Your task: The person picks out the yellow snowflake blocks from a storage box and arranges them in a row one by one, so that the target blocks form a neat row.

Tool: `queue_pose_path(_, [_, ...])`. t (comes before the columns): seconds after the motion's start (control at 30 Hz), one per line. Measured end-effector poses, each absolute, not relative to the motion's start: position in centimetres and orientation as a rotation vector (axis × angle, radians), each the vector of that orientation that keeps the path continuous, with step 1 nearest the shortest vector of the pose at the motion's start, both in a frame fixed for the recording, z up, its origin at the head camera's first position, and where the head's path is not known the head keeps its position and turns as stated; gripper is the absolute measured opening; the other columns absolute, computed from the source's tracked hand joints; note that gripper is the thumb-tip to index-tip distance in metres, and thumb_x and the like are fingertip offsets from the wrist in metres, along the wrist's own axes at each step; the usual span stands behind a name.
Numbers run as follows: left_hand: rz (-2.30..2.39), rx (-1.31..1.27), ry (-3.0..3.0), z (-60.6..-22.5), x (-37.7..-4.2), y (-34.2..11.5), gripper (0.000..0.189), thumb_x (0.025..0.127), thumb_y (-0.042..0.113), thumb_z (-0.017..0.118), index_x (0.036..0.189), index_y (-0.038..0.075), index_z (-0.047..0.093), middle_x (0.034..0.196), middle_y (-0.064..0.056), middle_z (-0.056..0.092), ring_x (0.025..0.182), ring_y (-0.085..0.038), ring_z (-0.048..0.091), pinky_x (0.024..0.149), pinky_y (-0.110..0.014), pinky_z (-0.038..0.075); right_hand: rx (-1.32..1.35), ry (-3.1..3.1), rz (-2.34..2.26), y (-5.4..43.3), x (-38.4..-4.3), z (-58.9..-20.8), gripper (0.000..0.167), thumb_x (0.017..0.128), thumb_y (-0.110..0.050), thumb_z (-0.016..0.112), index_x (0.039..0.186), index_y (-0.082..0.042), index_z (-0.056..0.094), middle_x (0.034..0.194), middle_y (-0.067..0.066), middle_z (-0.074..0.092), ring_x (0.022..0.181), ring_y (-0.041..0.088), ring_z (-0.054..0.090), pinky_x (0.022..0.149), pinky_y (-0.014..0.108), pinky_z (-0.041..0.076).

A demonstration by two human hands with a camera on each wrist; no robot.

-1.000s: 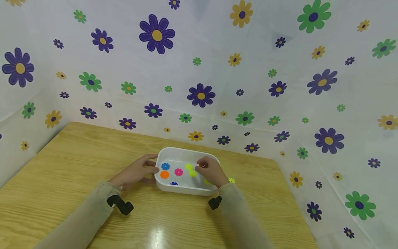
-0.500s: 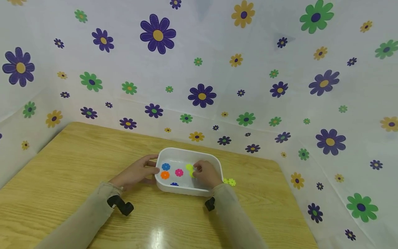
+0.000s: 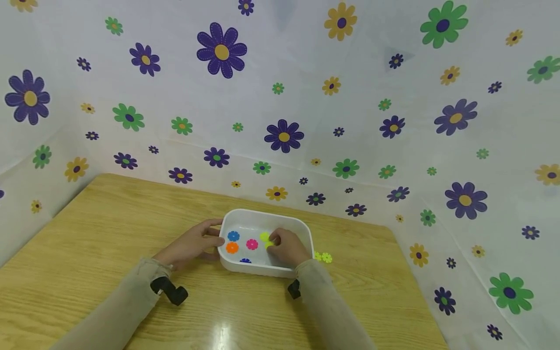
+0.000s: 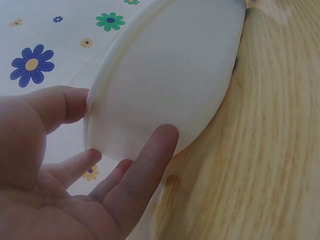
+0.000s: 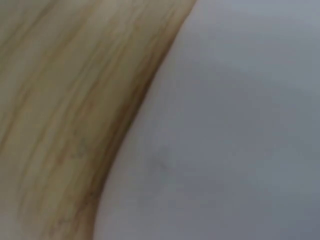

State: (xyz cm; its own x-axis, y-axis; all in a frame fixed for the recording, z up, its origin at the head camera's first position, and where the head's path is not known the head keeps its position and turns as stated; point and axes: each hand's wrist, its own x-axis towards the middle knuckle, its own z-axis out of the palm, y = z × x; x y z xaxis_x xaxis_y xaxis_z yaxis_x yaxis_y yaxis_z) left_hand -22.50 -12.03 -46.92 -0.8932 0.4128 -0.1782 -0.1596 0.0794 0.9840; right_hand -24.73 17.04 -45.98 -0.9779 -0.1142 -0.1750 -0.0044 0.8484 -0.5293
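A white plastic tray stands on the wooden table. My left hand holds its left end, thumb at the rim and other fingers along the outer wall. Inside lie flat notched, flower-shaped discs: light blue, orange, pink and dark blue. My right hand reaches into the right half, thumb and index finger curled. Their tips are right at a yellow-green disc, which they partly cover; whether they pinch it I cannot tell. Another yellow-green disc lies just behind.
Two more yellow-green discs lie on the table right of the tray, one fully visible. Flower-printed white sheeting rises behind and beside the table. The right wrist view shows only blurred tray wall and wood.
My right hand has moved left and down inside the tray, onto the yellow-green discs, uncovering the discs on the table at right. My left hand has stayed on the tray.
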Motion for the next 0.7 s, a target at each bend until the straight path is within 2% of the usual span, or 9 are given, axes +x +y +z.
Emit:
queue_pose_path(0.33, [1.869,0.265,1.953,-46.83,-22.32,-11.99,0.066,0.102,0.016,0.065,0.160,0.012,0.034,0.141,-0.027,0.048,0.114,-0.035,0.063,0.090,-0.050,0.062,-0.062,2.809,-0.807,17.05,-24.72,-46.13,0.023,0.090,-0.023,0.082,0.106,-0.013,0.068,0.096,0.001,0.064,0.092,0.021,0.058,0.092,0.040,0.055])
queue_pose_path(0.5, [1.871,0.242,1.950,-47.03,-22.34,-12.02,0.065,0.102,0.016,0.065,0.160,0.013,0.036,0.140,-0.026,0.048,0.115,-0.035,0.063,0.090,-0.049,0.062,-0.097,2.797,-0.858,17.08,-24.62,-46.04,0.023,0.089,-0.021,0.083,0.102,-0.015,0.064,0.094,0.002,0.062,0.089,0.020,0.057,0.085,0.037,0.054])
queue_pose_path(0.7, [1.863,0.223,1.959,-47.15,-22.54,-11.96,0.063,0.102,0.016,0.066,0.158,0.015,0.039,0.140,-0.024,0.050,0.115,-0.035,0.063,0.091,-0.049,0.062,-0.104,2.752,-1.011,17.13,-24.53,-45.66,0.011,0.094,-0.015,0.076,0.098,-0.013,0.067,0.089,0.003,0.065,0.082,0.019,0.059,0.076,0.033,0.056])
